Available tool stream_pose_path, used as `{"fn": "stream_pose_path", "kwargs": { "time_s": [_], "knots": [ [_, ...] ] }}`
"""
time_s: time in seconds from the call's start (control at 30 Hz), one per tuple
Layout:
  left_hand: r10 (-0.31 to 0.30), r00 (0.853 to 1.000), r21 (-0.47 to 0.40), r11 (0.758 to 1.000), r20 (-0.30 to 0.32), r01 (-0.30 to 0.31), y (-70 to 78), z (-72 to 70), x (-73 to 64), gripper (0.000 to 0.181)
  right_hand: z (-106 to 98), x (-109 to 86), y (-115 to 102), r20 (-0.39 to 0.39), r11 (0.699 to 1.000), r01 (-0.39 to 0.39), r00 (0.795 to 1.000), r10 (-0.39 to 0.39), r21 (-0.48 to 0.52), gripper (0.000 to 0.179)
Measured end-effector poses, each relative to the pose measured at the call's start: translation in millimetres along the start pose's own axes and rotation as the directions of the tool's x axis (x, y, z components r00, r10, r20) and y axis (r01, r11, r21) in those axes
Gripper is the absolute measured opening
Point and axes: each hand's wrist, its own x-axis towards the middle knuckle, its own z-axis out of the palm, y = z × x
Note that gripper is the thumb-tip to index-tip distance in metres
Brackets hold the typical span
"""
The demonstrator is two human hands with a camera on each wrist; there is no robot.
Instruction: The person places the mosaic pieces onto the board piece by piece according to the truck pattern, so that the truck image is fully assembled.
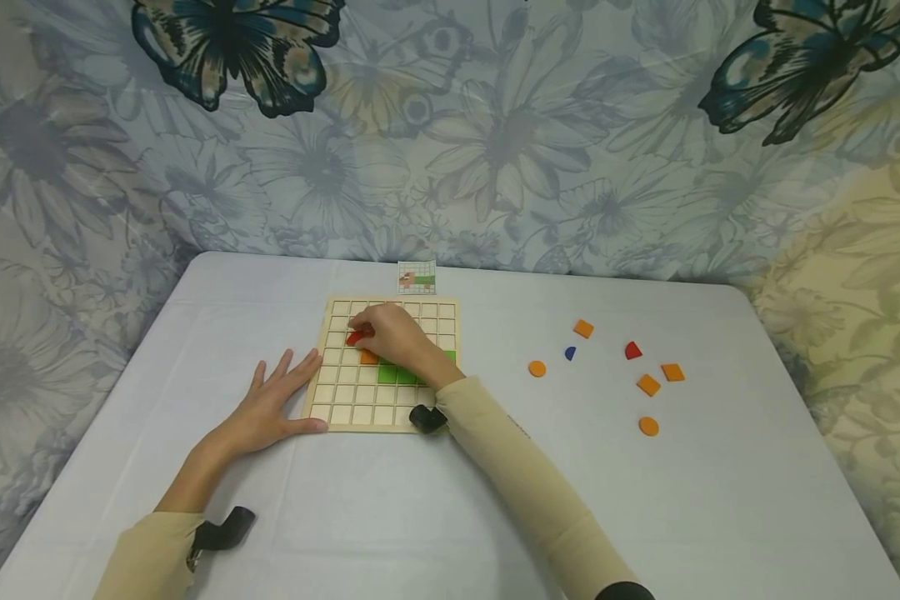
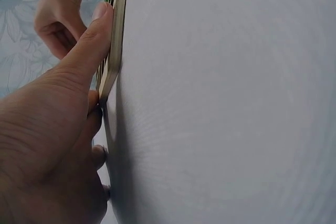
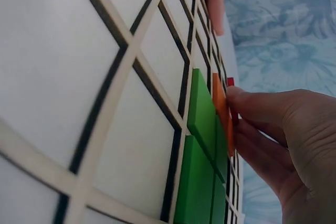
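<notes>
My right hand (image 1: 397,337) reaches over the wooden grid board (image 1: 341,396) and pinches a red piece (image 1: 355,337) between thumb and fingertips, low over the squares left of centre. In the right wrist view the red piece (image 3: 231,81) shows just beyond an orange tile (image 3: 220,103); the fingers cover most of it. Green square tiles (image 1: 397,375) sit in the grid beside the orange one, partly under my right forearm. My left hand (image 1: 270,408) lies spread at the board's left edge. Its thumb (image 2: 89,45) rests along the board's side in the left wrist view.
A small printed pattern card (image 1: 417,277) lies behind the board. Loose pieces are scattered on the white table to the right: orange squares (image 1: 648,385), orange circles (image 1: 537,368), a blue half circle (image 1: 570,353) and a red quarter piece (image 1: 633,350). A floral cloth hangs behind.
</notes>
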Motion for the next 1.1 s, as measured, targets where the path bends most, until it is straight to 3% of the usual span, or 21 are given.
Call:
{"fn": "stream_pose_path", "kwargs": {
  "time_s": [1.1],
  "knots": [
    [-0.014, 1.000, 0.013, 1.000, 0.008, 0.014, 0.0, -0.1, 0.4, 0.106, 2.8, -2.6, -2.5, 0.008, 0.998, 0.047, 0.999, -0.046, -0.038, 0.027]
  ]
}}
